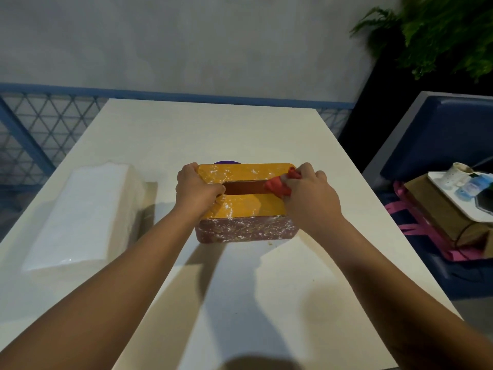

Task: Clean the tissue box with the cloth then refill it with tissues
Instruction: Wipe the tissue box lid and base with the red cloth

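A tissue box (245, 206) with an orange lid and a reddish patterned side stands in the middle of the white table (240, 289). White specks cover its lid and front. My left hand (196, 189) grips the box's left end, thumb at the edge of the long slot. My right hand (306, 194) holds a bunched red cloth (278, 185) pressed on the lid at the slot's right end. A wrapped pack of white tissues (85, 214) lies on the table to the left of the box.
Something purple (226, 162) peeks out behind the box. To the right of the table is a blue seat (440, 134) with a cardboard box (442, 212), a white tray (458, 201) with small bottles, and pink straps. A plant (437, 30) stands at the back right.
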A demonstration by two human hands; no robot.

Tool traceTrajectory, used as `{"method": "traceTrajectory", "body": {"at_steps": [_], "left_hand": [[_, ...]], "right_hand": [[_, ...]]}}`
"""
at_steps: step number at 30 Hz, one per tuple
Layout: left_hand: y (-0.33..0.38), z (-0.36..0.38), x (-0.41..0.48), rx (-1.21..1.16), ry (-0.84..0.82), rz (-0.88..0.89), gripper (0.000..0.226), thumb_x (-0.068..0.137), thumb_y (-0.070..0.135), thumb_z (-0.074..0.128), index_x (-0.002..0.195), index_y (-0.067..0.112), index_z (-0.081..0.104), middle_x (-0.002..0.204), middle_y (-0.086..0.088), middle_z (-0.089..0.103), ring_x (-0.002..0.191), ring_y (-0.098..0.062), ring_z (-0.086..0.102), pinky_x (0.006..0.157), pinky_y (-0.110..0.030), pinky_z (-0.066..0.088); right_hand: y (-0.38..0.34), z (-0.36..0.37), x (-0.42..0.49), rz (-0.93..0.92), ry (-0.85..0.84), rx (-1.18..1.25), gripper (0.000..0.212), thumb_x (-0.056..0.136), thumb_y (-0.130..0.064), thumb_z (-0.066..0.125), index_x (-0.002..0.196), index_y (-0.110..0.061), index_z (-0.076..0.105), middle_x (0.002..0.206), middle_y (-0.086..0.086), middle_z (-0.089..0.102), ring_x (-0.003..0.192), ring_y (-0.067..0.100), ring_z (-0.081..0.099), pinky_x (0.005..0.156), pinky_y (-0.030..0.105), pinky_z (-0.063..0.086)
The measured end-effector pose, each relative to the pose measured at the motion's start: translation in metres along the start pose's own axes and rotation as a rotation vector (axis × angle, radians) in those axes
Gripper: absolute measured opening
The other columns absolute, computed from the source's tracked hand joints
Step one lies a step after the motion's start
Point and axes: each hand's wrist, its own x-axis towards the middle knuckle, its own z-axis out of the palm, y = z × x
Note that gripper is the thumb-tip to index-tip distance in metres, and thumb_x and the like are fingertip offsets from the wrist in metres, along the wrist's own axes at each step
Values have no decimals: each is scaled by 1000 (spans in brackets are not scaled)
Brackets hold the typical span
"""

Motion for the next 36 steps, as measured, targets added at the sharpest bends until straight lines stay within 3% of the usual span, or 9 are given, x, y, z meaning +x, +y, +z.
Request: {"method": "traceTrajectory", "body": {"at_steps": [3,6,11,17,20,28,30,33,36], "left_hand": [[3,-1,-2,-17,-9,9,52,72,9,74,114,17,44,104,-1,43,95,-22,48,82,-32,42],[2,-1,-1,-19,-23,20,49,72,9,74,105,21,40,104,0,45,93,-20,48,81,-32,43],[0,0,0,-31,-22,13,58,73,11,74,121,17,42,112,-1,44,98,-19,49,78,-31,43],[-1,2,1,-38,3,-7,75,71,11,75,135,9,37,124,-7,49,100,-20,50,80,-31,42],[2,2,-1,-41,6,-9,73,74,8,74,136,8,36,115,-1,46,97,-16,46,80,-29,39],[5,1,-6,-86,-5,2,53,76,3,70,118,18,41,91,7,46,93,-18,49,67,-23,43],[6,1,-7,-82,-4,-3,54,76,3,70,121,14,43,100,2,47,95,-19,50,73,-29,44],[5,2,-6,-74,14,-2,40,75,1,69,106,16,49,93,2,48,93,-20,50,76,-32,45],[4,2,-5,-65,15,-14,64,75,3,71,131,8,40,113,-2,46,101,-19,49,83,-31,42]], "right_hand": [[6,-2,-7,4,12,-11,34,90,-19,47,122,-27,58,121,3,41,110,28,42,67,30,36],[5,-5,14,81,-10,-7,32,92,-19,42,119,-23,59,121,5,41,112,29,41,72,34,37],[-16,-5,50,90,-20,4,35,95,-29,43,123,-16,59,130,8,40,120,29,40,87,38,45],[-27,2,39,-168,5,19,34,93,-19,41,123,-17,57,125,7,41,113,29,41,77,33,42],[-10,-1,32,-222,-23,11,35,93,-19,42,124,-21,56,124,5,40,113,28,40,76,33,42],[-8,-7,51,34,-37,21,31,95,-25,45,120,-15,59,130,8,39,119,29,39,88,36,45],[-24,-3,54,-7,-31,60,29,94,-21,46,118,-13,60,132,9,38,120,29,38,86,34,44],[-45,2,53,-176,-34,80,31,92,-15,44,120,-11,57,131,11,36,117,30,37,77,29,39],[-40,2,50,-340,-52,86,37,91,-15,43,127,-16,53,128,10,37,116,31,37,78,32,42]]}}
